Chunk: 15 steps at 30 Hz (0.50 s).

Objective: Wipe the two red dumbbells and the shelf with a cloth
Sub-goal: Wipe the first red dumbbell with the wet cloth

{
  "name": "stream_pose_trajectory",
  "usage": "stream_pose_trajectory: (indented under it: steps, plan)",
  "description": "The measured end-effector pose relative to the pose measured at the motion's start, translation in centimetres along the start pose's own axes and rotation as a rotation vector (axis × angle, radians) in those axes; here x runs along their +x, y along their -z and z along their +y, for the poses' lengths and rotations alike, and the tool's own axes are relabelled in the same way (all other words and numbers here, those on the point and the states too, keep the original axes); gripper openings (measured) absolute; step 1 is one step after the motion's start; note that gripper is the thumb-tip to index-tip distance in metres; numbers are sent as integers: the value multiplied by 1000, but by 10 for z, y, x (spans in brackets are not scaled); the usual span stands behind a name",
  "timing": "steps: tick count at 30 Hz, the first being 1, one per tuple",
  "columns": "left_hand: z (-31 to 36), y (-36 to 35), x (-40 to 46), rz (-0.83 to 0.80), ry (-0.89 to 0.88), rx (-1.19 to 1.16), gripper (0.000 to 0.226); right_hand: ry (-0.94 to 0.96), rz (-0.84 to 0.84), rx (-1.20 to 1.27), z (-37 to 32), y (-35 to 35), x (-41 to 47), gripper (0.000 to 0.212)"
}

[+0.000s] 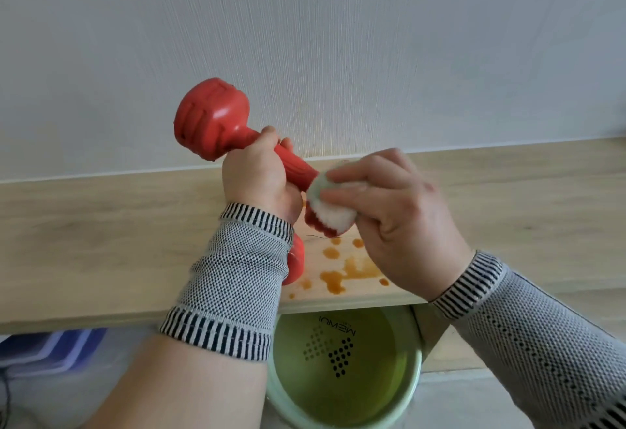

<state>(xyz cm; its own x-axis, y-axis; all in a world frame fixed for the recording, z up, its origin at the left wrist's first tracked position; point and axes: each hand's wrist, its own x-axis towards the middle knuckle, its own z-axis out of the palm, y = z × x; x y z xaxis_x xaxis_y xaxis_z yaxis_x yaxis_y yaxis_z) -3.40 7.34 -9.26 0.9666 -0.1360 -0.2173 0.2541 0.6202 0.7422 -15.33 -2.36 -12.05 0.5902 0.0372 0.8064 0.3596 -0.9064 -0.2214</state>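
The left hand clamps the stiff, likely heavy red rubber-coated dumbbell by its grooved handle above the pale wooden shelf; right-hand fingers pinch the soft white cloth over its lower head.

Left hand grips red dumbbell by the handle, tilted, above the wooden shelf. Right hand presses white cloth over its lower head. Orange stains on shelf. Second red dumbbell half hidden behind left sleeve. Green basin of water below.
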Motion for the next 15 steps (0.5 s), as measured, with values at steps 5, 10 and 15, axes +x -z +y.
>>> stream_pose_trajectory:
  steps: [5, 10, 15]
  plan:
    - [7, 8, 9, 41, 23, 170, 23, 32, 2, 41, 10, 6, -4, 29]
    - [4, 5, 5, -61, 86, -90, 16, -189, 38, 86, 29, 16, -4, 32]
    - [-4, -1, -4, -160, 9, -15, 16, -298, 0, 85, 27, 13, 2, 41]
